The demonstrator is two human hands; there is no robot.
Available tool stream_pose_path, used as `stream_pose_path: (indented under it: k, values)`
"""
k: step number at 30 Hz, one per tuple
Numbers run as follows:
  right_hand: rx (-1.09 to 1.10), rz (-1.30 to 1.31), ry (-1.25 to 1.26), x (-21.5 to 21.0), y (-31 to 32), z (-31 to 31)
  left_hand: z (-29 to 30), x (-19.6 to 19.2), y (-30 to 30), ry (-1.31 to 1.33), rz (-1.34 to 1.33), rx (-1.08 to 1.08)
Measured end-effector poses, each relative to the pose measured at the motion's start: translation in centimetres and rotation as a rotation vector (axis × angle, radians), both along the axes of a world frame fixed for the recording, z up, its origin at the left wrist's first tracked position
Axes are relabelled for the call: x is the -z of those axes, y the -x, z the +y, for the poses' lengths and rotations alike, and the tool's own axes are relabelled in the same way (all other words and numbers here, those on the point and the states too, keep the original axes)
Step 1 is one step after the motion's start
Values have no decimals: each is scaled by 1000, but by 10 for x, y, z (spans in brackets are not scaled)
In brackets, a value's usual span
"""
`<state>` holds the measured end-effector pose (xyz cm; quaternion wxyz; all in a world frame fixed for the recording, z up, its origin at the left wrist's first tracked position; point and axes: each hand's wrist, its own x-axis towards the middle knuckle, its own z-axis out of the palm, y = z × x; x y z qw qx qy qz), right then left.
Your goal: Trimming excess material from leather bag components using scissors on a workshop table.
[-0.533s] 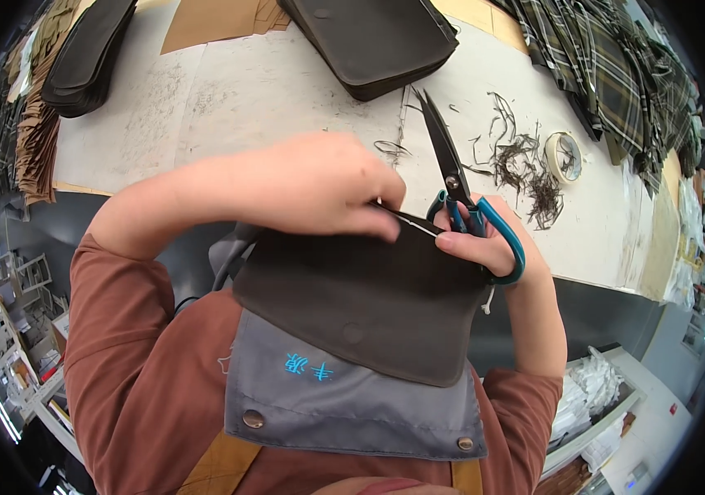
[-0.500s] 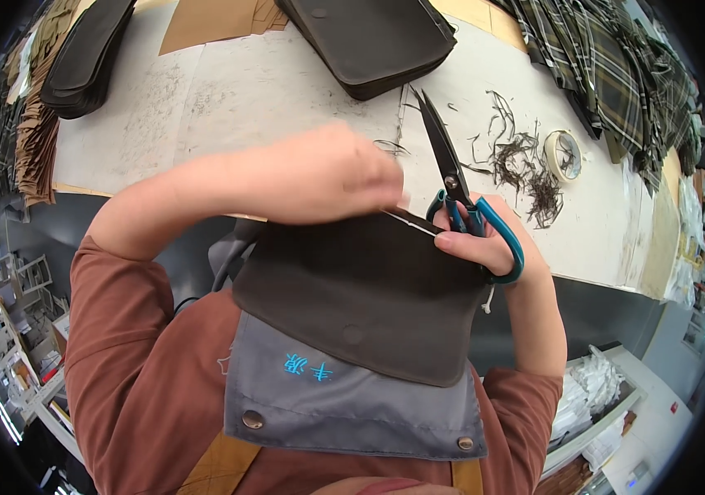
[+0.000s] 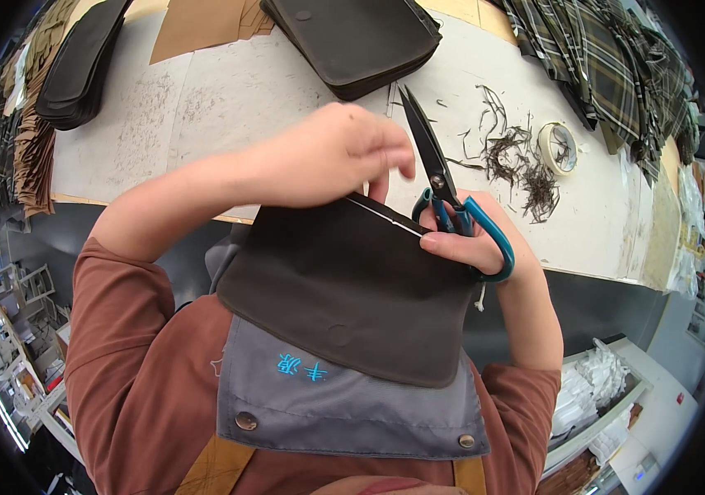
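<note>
A dark brown leather-like flap panel [image 3: 328, 280] with a rounded lower edge and a faint round mark hangs in front of my grey apron [image 3: 344, 412]. Along its top edge runs a thin white strip [image 3: 385, 219]. My right hand [image 3: 468, 247] pinches the panel's upper right corner with thumb and fingers. The same hand also keeps teal-handled scissors [image 3: 439, 177], black blades pointing up and away. Over the top edge, my left hand [image 3: 340, 157] is slightly blurred, fingers bent but apart, with nothing visible in them; its thumb is hidden.
On the pale table [image 3: 229, 107] lie two stacks of dark panels, one at far centre [image 3: 352, 41] and one at left [image 3: 80, 66]. Brown sheets [image 3: 196, 29], a tape roll [image 3: 557, 148], dark thread scraps [image 3: 521, 165] and plaid fabric [image 3: 616, 66] are there too.
My left hand has loosened its bent fingers and moved slightly up. More of the white strip shows along the top edge. The panel and scissors have shifted a little left.
</note>
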<state>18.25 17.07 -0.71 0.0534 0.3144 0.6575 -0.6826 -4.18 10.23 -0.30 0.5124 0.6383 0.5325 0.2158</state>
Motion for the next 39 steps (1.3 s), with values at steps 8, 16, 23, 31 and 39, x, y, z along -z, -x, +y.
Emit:
stream_pose_path:
  k: [8, 16, 23, 31, 39]
  values:
    - [512, 136, -23, 22, -31, -10, -44, 24, 61, 478, -243, -340]
    - [448, 267, -463, 24, -17, 5, -87, 6, 54, 248, -765, -568]
    - [890, 465, -401, 52, -50, 9, -110, 18, 92, -24, -944, -942]
    - [951, 386, -197, 89, -63, -21, -120, 22, 93, -92, -993, -902]
    - [979, 433, -256, 101, -66, -20, -135, 27, 107, -124, -1030, -887]
